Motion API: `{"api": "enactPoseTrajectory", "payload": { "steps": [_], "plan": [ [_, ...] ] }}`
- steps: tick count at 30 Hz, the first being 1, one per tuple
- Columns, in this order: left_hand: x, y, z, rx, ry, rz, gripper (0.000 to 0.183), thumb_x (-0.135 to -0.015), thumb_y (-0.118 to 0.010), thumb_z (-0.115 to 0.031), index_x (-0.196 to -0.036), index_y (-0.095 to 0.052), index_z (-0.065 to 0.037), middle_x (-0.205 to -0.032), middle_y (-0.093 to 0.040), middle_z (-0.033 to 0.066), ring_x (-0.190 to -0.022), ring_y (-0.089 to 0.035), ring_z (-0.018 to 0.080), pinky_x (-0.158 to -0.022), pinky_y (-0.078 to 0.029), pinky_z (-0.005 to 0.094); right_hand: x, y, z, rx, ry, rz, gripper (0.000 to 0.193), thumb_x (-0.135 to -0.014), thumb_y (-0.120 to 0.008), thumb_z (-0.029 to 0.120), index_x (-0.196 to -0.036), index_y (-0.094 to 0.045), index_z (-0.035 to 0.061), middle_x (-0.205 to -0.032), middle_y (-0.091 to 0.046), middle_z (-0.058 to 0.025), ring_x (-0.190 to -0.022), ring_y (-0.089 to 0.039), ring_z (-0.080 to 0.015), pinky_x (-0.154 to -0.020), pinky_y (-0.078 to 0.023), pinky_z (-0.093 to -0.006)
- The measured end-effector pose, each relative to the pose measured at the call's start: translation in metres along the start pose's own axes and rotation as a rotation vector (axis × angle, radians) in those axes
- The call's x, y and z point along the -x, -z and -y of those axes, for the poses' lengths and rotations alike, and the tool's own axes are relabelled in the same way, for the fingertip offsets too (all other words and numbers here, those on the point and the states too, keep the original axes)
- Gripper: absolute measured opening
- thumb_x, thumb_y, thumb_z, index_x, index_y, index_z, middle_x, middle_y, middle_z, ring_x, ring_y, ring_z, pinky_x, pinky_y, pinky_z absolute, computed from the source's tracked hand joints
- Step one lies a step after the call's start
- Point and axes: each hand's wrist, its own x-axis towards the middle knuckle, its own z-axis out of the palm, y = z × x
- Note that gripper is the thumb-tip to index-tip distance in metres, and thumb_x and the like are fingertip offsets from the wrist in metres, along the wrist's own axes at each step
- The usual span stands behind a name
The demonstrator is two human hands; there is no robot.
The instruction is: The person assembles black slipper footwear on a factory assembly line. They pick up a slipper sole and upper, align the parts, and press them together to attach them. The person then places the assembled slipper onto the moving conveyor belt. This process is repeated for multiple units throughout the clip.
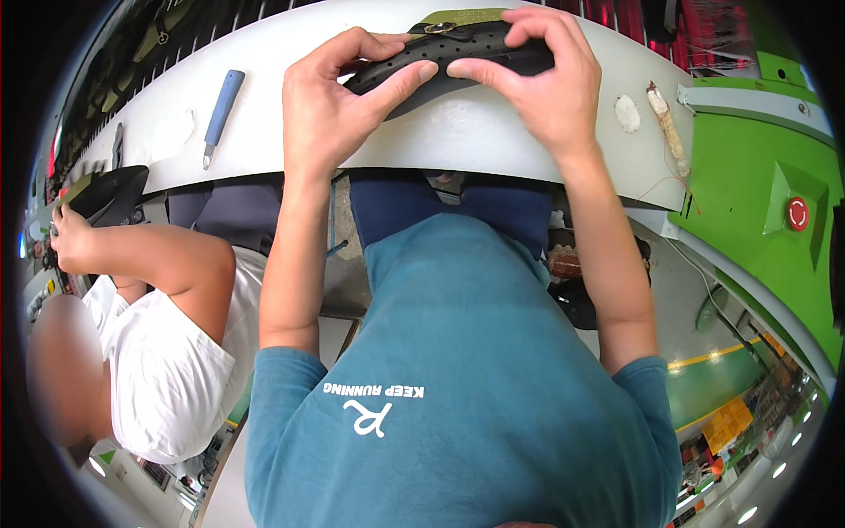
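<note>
Your left hand (327, 99) pinches the black perforated strap (458, 48) at its left end; your right hand (556, 88), half curled, grips the other end, over the white worktable (264, 84). Press both thumbs evenly, follow the curve, avoid kinking near the buckle (440, 29).

red button (797, 214) on green machine (735, 158)
</note>
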Motion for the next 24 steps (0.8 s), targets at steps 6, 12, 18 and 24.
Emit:
{"api": "enactPoseTrajectory", "payload": {
  "steps": [6, 12, 18, 24],
  "plan": [
    [0.006, -0.005, -0.004, -0.026, -0.105, -0.022, 0.029, -0.083, -0.098, -0.011, -0.093, -0.076, 0.004, -0.109, -0.084, 0.0184, -0.109, -0.080, 0.0237, -0.103, -0.060, 0.0365, 0.035, -0.005, -0.023, 0.119, 0.268, -0.195, 0.037, -0.068, -0.105, 0.008, -0.095, -0.080, 0.0055, -0.113, -0.080, -0.0088, -0.111, -0.073, -0.0288, -0.094, -0.061, -0.0401],
    [0.008, -0.006, -0.002, -0.036, -0.144, -0.033, 0.031, -0.079, -0.099, -0.009, -0.090, -0.073, 0.003, -0.102, -0.083, 0.0172, -0.107, -0.082, 0.0261, -0.099, -0.061, 0.0375, 0.023, 0.011, -0.013, 0.084, 0.150, -0.029, 0.025, -0.072, -0.102, 0.006, -0.086, -0.081, 0.0048, -0.108, -0.081, -0.0074, -0.111, -0.073, -0.0268, -0.093, -0.061, -0.0394],
    [0.003, -0.005, -0.002, -0.083, -0.186, -0.045, 0.031, -0.079, -0.099, -0.011, -0.090, -0.073, 0.003, -0.096, -0.082, 0.0146, -0.104, -0.084, 0.0275, -0.091, -0.065, 0.0363, 0.015, 0.016, -0.012, 0.055, 0.007, 0.052, 0.021, -0.074, -0.100, 0.005, -0.085, -0.082, 0.0044, -0.109, -0.082, -0.0071, -0.105, -0.073, -0.0237, -0.089, -0.061, -0.0363],
    [-0.008, 0.004, 0.009, 0.020, -0.122, 0.006, 0.031, -0.081, -0.099, -0.013, -0.093, -0.075, 0.003, -0.101, -0.084, 0.0164, -0.104, -0.084, 0.0273, -0.093, -0.065, 0.0359, 0.005, 0.016, -0.026, -0.024, 0.195, 0.065, 0.017, -0.076, -0.097, 0.008, -0.089, -0.085, 0.0087, -0.107, -0.082, -0.0030, -0.106, -0.075, -0.0230, -0.090, -0.061, -0.0352]
  ]
}}
